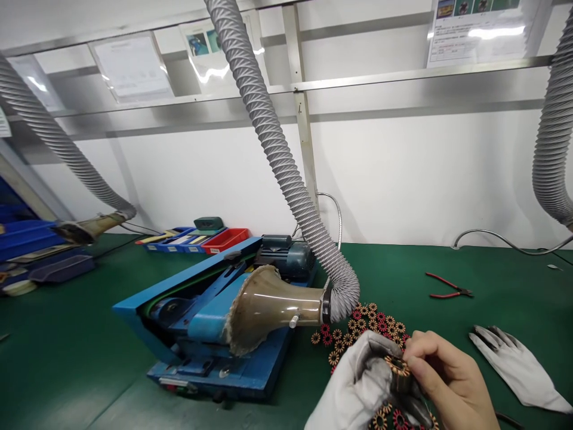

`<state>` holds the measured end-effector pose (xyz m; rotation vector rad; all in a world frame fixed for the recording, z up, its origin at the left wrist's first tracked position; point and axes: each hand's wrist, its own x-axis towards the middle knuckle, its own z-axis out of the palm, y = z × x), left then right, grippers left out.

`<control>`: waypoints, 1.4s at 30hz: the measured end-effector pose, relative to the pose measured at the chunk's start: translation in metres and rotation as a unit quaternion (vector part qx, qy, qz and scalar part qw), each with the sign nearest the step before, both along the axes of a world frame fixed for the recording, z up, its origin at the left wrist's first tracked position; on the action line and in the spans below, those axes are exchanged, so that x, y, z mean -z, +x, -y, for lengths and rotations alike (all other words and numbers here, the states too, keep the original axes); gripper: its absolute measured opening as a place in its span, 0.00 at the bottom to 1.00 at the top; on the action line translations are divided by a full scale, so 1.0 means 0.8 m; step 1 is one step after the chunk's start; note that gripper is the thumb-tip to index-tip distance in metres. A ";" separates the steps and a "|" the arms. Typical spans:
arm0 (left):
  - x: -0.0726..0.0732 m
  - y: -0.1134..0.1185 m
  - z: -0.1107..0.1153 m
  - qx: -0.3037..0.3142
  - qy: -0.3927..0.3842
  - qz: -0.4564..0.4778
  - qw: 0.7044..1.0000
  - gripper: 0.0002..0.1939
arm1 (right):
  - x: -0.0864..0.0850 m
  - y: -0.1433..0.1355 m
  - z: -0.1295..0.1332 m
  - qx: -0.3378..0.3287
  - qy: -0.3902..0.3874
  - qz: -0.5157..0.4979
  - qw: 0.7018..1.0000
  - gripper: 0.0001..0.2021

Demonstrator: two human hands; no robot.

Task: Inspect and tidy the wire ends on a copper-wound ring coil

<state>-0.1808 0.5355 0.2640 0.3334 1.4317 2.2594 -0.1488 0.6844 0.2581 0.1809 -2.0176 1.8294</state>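
Note:
My left hand [358, 379], in a white work glove with grey-stained fingers, is wrapped round a small motor core [397, 367] with a copper-coloured, toothed end facing up. My bare right hand [447, 376] has its thumb and forefinger pinched together at the core's right edge; whether anything small is between them is hidden. Behind and below both hands lies a spread of similar toothed cores [353, 328], some tan and some red. An empty white glove [514, 364] lies to the right of my right hand.
A blue belt machine [215, 322] with a motor stands left of my hands. Its suction hood [273, 307] joins a grey hose [268, 125]. Red-handled pliers [450, 288] lie on the green table [385, 269]. A red bin [226, 240] stands at the back.

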 end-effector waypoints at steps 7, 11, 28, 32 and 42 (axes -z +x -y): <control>0.005 -0.004 -0.005 0.009 0.015 -0.005 1.000 0.24 | 0.012 -0.005 -0.010 -0.052 -0.007 0.031 0.998 0.16; 0.000 -0.002 -0.002 -0.007 -0.023 -0.038 0.999 0.26 | 0.007 -0.004 -0.002 -0.059 -0.029 0.045 0.997 0.18; 0.003 0.004 0.000 -0.012 0.009 0.015 1.000 0.23 | -0.008 0.001 0.022 0.056 -0.120 0.059 0.989 0.21; 0.001 0.001 0.000 -0.030 -0.029 -0.051 0.998 0.26 | -0.006 0.001 0.013 0.046 -0.035 0.038 0.998 0.16; -0.001 0.005 0.003 -0.014 -0.028 -0.074 0.997 0.23 | -0.017 0.013 0.020 0.077 0.023 -0.028 0.996 0.14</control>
